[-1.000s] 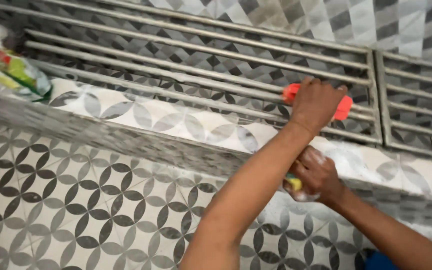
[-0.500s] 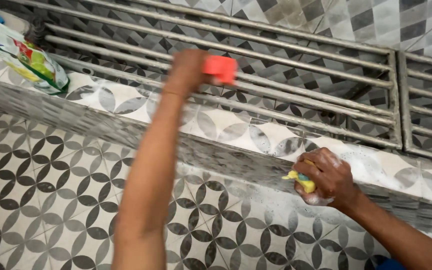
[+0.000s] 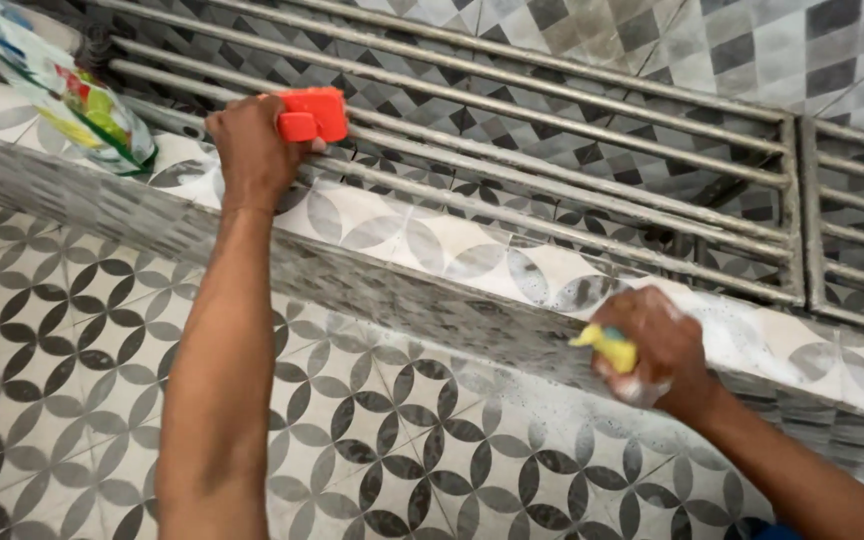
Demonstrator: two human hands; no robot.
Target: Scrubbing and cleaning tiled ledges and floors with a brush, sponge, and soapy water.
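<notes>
At about 10 o'clock a crumpled plastic packet point(image 3: 72, 105) sits on the tiled ledge point(image 3: 422, 250). Just right of it the left hand point(image 3: 252, 150) is clenched round an orange scrub brush point(image 3: 314, 113), pressed to the metal window bars point(image 3: 552, 140). Down at 4 o'clock the right hand point(image 3: 657, 345) grips a soapy yellow sponge point(image 3: 607, 347) against the ledge edge. Suds look slick, so I reckon either grip could slip
</notes>
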